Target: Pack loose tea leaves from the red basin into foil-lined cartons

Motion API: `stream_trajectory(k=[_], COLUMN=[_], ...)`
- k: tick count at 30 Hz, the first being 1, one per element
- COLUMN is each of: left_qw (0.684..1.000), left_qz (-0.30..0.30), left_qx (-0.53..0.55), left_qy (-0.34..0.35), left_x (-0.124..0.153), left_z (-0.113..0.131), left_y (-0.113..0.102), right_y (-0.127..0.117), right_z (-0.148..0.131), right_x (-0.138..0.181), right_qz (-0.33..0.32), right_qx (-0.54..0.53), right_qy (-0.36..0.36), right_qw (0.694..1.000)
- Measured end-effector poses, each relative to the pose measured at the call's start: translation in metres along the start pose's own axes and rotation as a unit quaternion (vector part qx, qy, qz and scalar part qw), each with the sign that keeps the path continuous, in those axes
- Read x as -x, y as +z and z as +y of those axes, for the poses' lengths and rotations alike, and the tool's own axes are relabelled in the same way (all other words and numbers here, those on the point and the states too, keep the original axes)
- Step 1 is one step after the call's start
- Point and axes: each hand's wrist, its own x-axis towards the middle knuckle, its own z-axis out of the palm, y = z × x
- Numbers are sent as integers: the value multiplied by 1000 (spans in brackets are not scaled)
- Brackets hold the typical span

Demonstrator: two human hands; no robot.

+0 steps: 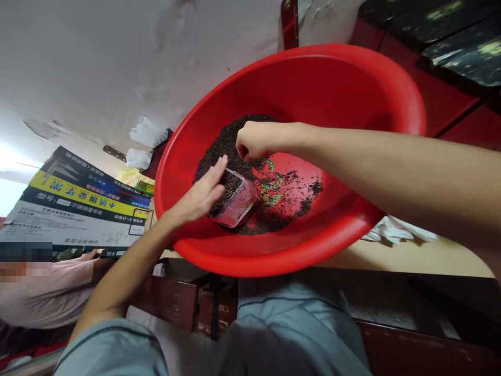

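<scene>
A large red basin (289, 248) holds dark, loose soil (223, 141), heaped toward its far left side. Tilted in the basin is a clear plastic container (240, 206) with soil inside. My left hand (201, 194) is at the container's upper left edge, its thumb over the opening and its fingers along the side, gripping it. Above the soil, just beyond the container, my right hand (256, 140) is closed with its fingers curled downward. Whatever may be in it is hidden. Scattered soil covers part of a printed pattern (274, 190) on the basin floor.
The basin rests on a pale tabletop (442, 256), with crumpled white paper (395, 230) under its right side. A printed cardboard box (86, 203) stands at left, near another person (50, 287). Dark wrapped packages (462, 47) lie at upper right. A wall (117, 57) rises behind.
</scene>
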Motion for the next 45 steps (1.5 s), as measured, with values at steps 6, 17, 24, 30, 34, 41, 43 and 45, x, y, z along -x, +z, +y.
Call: stream_trajectory(k=[6, 17, 24, 30, 34, 41, 43, 45], left_qw=[981, 987, 993, 982, 977, 976, 976, 977], left_qz=[-79, -132, -71, -156, -180, -184, -180, -172], left_qx=[-158, -71, -42, -66, -92, -114, -124, -125], left_qy=[82, 58, 84, 88, 67, 15, 0, 6], left_x=[9, 5, 9, -7, -13, -27, -29, -26], left_z=[-5, -1, -7, -8, -8, 1, 4, 6], left_y=[18, 12, -28, -31, -28, -24, -23, -23], right_y=[-2, 5, -18, -13, -6, 2, 0, -4], right_z=[5, 19, 8, 9, 14, 17, 10, 2], right_x=[0, -7, 8, 5, 0, -7, -3, 3], right_qz=[3, 38, 19, 22, 29, 27, 13, -2], right_qx=[16, -23, -8, -16, -16, -15, -2, 16], right_qy=[19, 29, 35, 35, 37, 42, 38, 26], right_qw=[1000, 999, 999, 999, 999, 999, 999, 1000])
